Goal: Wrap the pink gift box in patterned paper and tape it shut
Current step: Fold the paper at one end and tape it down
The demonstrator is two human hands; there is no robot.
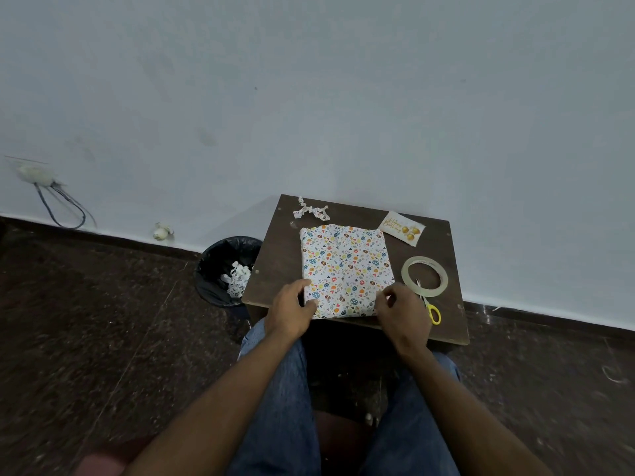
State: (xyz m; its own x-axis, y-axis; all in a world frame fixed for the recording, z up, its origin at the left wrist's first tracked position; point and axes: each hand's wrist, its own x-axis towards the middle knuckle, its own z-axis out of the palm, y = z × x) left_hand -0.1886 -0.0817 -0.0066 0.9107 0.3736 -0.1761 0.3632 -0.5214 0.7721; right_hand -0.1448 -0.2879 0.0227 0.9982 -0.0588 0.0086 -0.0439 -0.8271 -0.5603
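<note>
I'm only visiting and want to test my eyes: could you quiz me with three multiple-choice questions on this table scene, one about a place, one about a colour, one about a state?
1. Where is the tape roll?
A. right of the wrapped box
B. in the bin
C. on the floor

2. What colour are the scissors' handles?
A. red
B. yellow
C. black

3. How is the box now?
A. bare pink
B. half covered
C. top fully covered in patterned paper

Answers:
1 A, the roll lies on the table by the box's right side.
2 B, a yellow loop shows beside the right hand.
3 C, no pink shows; the left hand is at its near-left corner.
</note>
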